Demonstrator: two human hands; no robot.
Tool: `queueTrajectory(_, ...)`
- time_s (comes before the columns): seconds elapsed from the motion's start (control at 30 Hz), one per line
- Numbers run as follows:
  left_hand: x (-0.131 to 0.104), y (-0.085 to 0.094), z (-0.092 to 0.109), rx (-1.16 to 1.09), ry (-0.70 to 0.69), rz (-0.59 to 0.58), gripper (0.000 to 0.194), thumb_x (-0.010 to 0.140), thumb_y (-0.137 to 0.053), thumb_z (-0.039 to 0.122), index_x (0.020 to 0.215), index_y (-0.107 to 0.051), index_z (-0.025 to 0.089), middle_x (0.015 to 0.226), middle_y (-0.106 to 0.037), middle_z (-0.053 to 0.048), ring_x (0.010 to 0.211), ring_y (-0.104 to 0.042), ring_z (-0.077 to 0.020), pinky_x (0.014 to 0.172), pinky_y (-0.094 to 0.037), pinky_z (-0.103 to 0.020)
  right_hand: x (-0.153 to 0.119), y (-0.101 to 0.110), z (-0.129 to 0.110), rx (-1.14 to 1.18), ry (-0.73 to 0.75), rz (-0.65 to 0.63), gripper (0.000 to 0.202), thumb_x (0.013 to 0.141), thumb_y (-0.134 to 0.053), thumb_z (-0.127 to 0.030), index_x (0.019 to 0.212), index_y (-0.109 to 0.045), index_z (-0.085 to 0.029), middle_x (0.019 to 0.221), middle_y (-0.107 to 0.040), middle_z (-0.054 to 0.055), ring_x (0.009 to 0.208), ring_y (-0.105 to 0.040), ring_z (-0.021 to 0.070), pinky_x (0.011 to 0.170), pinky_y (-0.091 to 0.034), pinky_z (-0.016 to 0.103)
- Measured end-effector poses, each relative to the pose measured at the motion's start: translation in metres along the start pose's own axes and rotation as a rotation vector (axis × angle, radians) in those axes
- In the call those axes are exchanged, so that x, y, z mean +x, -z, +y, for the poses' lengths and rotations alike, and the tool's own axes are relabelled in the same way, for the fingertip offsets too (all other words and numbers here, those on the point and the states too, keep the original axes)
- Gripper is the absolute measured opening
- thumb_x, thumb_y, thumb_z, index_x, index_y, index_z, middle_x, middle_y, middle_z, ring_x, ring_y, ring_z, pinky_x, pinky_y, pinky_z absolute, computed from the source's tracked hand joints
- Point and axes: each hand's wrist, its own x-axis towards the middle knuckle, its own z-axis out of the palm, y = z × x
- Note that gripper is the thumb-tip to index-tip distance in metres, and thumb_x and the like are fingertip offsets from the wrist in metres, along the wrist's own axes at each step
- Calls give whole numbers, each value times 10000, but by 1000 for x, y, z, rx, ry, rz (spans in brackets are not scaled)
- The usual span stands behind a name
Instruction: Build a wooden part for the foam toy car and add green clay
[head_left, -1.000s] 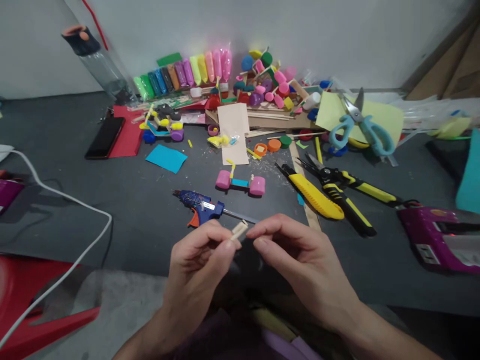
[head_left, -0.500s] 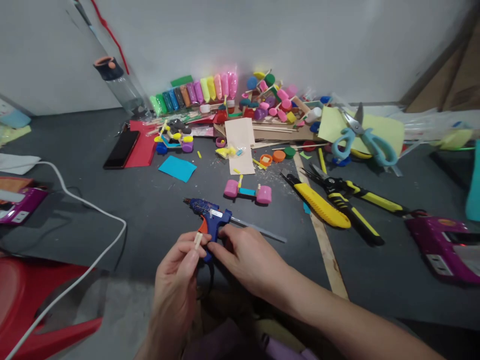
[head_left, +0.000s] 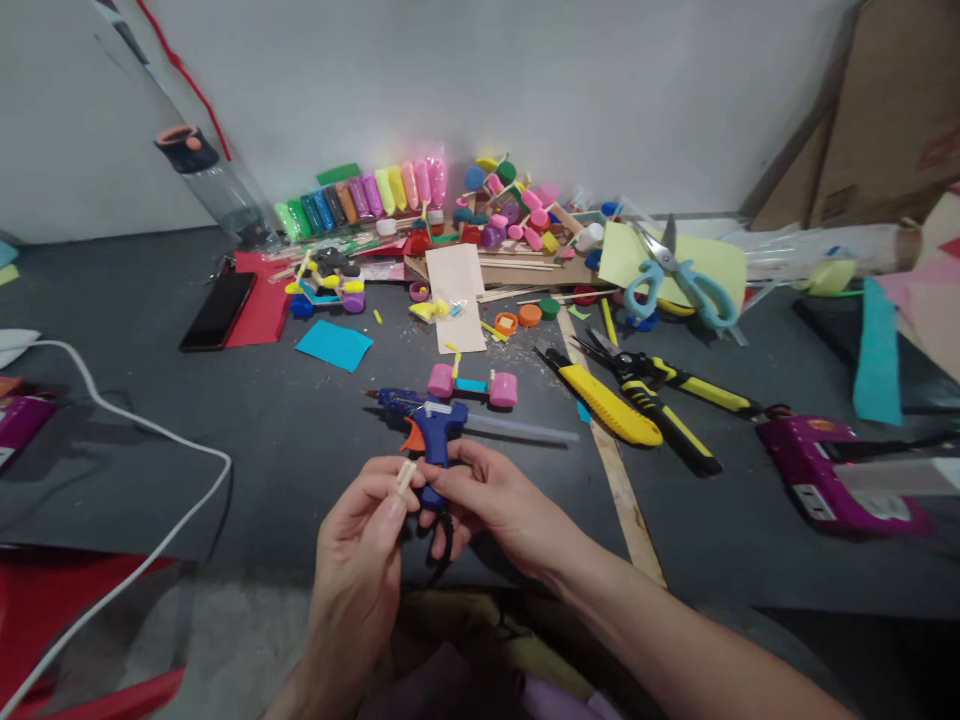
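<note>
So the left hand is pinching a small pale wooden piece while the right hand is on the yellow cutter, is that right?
Not quite. In the head view, the right hand is on the handle of the blue glue gun, not the yellow cutter. The left hand is pinching a small pale wooden piece.

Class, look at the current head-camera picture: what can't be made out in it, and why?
All in the head view:
- Lower end of the wood piece: hidden by the left hand.
- Part of the handle of the glue gun: covered by the right hand.
- Rest of the red chair: cut off by the left and bottom edges.
- Print on the right-side purple device: too small and blurred.
</note>
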Motion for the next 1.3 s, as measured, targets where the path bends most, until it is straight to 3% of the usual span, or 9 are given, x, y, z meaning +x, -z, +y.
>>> queueTrajectory(0.13, 3, -2, 2, 47, -90, -27, 174, 854, -615, 225, 683, -630, 197, 814, -595, -23, 817, -637, -157, 708, -554, -261, -19, 6, -9, 53, 122, 108, 370, 782, -732, -396, 1028, -526, -209, 895, -670, -7, 641, -634, 90, 647, -547, 234)
queueTrajectory(0.3, 12, 5, 2, 144, -152, -57, 183, 894, -571, 183, 727, -639, 215, 761, -582, 2, 764, -568, -126, 732, -490, -244, -40, 29, -20, -43, 365, 307, 210, 835, -716, -330, 980, -609, -223, 836, -675, -11, 595, -597, 108, 548, -518, 235)
queueTrajectory(0.4, 15, 7, -4, 173, -115, -68, 181, 892, -579, 171, 723, -627, 213, 721, -561, 15, 704, -524, -116, 665, -441, -232, -47, 42, -22, -64, 440, 349, 134, 883, -656, -296, 992, -642, -220, 820, -691, 16, 627, -613, 137, 544, -517, 249)
queueTrajectory(0.53, 11, 7, -16, 209, -8, -67, 195, 913, -565, 198, 725, -615, 205, 689, -535, 17, 661, -492, -119, 621, -402, -248, -52, 47, -18, -52, 488, 413, 110, 885, -641, -284, 988, -643, -246, 815, -660, 5, 565, -520, 115, 452, -426, 225)
queueTrajectory(0.7, 7, 3, -28, 79, 23, -80, 205, 962, -559, 233, 769, -621, 204, 699, -506, 23, 679, -453, -120, 655, -382, -264, -50, 46, -14, -9, 425, 400, 221, 882, -671, -452, 901, -662, -233, 686, -607, -2, 499, -511, 124, 397, -398, 240)
queueTrajectory(0.83, 10, -2, -33, -48, 0, -45, 220, 976, -578, 268, 769, -613, 203, 683, -489, 37, 663, -418, -111, 664, -368, -269, -43, 48, -14, 1, 340, 379, 191, 861, -721, -395, 903, -674, -215, 577, -650, 2, 441, -510, 121, 384, -375, 232)
queueTrajectory(1.03, 19, -5, -38, -141, -23, -11, 214, 989, -581, 266, 791, -635, 204, 669, -486, 43, 648, -424, -99, 628, -339, -272, -33, 50, -7, 9, 423, 413, 126, 845, -762, -327, 942, -748, -248, 904, -757, 45, 480, -516, 76, 423, -404, 224)
queueTrajectory(1.17, 21, -6, -39, -227, -15, 15, 209, 989, -583, 239, 792, -640, 198, 654, -470, 48, 618, -420, -84, 590, -328, -260, -35, 47, -4, -13, 384, 402, 195, 849, -744, -438, 901, -762, -251, 820, -732, 40, 499, -531, 92, 441, -437, 220)
queueTrajectory(1.3, 22, -7, -38, -272, 13, 50, 173, 985, -588, 231, 831, -662, 204, 673, -472, 50, 610, -425, -72, 577, -341, -240, -42, 48, 2, -64, 320, 477, 183, 862, -715, -464, 860, -778, -292, 790, -747, 33, 521, -598, 127, 474, -512, 226)
